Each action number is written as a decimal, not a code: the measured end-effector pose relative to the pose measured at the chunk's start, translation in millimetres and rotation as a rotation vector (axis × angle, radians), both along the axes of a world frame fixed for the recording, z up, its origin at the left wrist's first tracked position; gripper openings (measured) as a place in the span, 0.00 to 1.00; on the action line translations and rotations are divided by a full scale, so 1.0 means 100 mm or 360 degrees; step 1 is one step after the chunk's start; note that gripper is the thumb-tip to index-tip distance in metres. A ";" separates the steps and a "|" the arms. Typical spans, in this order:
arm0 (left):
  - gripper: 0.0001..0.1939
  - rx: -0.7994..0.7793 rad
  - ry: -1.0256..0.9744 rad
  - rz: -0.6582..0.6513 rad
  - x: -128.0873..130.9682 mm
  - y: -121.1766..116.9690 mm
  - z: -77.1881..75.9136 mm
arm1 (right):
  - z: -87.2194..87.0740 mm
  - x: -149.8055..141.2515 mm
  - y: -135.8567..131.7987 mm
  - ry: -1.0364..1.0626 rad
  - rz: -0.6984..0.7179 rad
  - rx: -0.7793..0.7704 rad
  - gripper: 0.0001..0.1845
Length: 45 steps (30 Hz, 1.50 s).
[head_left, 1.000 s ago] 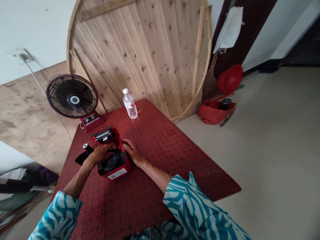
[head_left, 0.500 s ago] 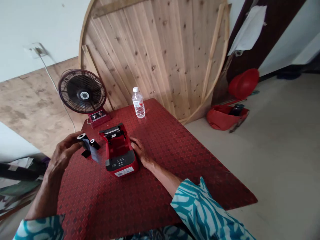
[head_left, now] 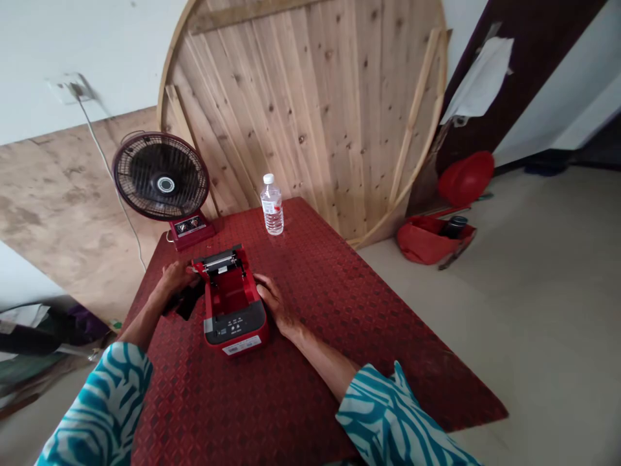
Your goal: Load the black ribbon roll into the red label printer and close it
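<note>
A red and black label printer (head_left: 236, 330) stands on the table with its lid (head_left: 219, 261) raised, and its red inner bay shows no roll. My right hand (head_left: 272, 299) is pressed along the printer's right side, holding it. Just left of the raised lid, my left hand (head_left: 175, 279) is low over the table with its fingers curled. What those fingers hold is hidden behind the hand and the lid. Dark ribbon material (head_left: 187, 305) shows beneath the left hand, close to the printer's left side.
The table (head_left: 301, 388) has a red patterned cover. A fan (head_left: 165, 184) stands at its back left corner, and a water bottle (head_left: 272, 206) stands at the back. A round wooden board (head_left: 310, 116) leans behind. On the floor to the right sits a red bag (head_left: 422, 241).
My left hand has moved right and down, from holding up a black ribbon roll to beside the printer's lid. That roll is now out of sight. My right hand stays on the printer.
</note>
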<state>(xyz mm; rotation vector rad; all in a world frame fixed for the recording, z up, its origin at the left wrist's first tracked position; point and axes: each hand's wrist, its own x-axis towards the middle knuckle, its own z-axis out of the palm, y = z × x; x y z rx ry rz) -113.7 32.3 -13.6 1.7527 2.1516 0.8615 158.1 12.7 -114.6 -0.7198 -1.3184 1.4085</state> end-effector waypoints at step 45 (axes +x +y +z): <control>0.15 -0.0254 0.0240 -0.0660 0.96 -0.79 0.47 | -0.05 -0.07 0.03 0.0050 -0.0062 0.0076 0.19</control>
